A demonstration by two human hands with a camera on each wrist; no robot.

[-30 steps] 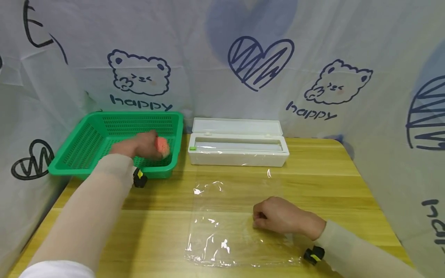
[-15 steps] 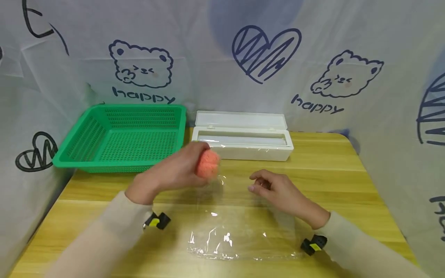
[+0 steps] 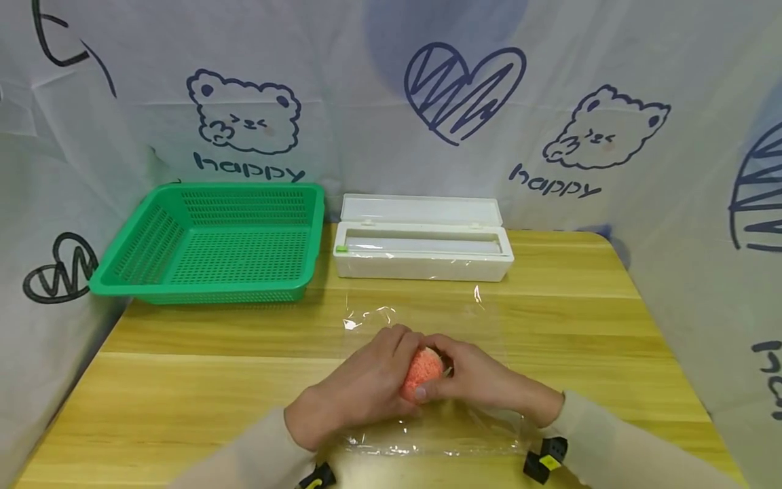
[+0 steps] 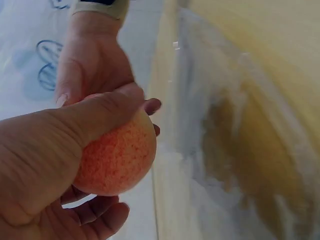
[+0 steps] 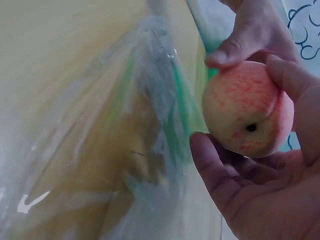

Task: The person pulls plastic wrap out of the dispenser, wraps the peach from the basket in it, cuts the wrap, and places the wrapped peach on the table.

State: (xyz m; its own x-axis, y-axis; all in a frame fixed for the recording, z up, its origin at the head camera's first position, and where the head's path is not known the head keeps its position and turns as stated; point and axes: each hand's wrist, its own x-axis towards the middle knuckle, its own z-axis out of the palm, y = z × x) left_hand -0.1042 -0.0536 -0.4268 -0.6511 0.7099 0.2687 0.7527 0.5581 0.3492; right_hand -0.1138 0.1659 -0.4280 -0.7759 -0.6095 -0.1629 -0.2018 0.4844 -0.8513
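A pink-and-cream peach (image 3: 423, 373) is held between both hands over the middle of a sheet of clear plastic wrap (image 3: 427, 312). My left hand (image 3: 360, 380) grips it from the left, its thumb across the fruit in the left wrist view. From the other side, my right hand (image 3: 482, 380) curls thumb and fingers round it. A small dark hollow shows on the peach (image 5: 245, 107) in the right wrist view. The wrap runs toward me from a white dispenser box (image 3: 421, 268) whose lid stands up.
A green plastic basket (image 3: 210, 293) with slotted walls stands at the back left, beside the dispenser. A small green slider (image 3: 342, 249) sits on the box's left end. A printed cloth (image 3: 354, 122) hangs behind the wooden table (image 3: 201, 367).
My left hand lifted the peach out of the green basket and brought it right and toward me, over the wrap. My right hand let go of the film and took hold of the peach.
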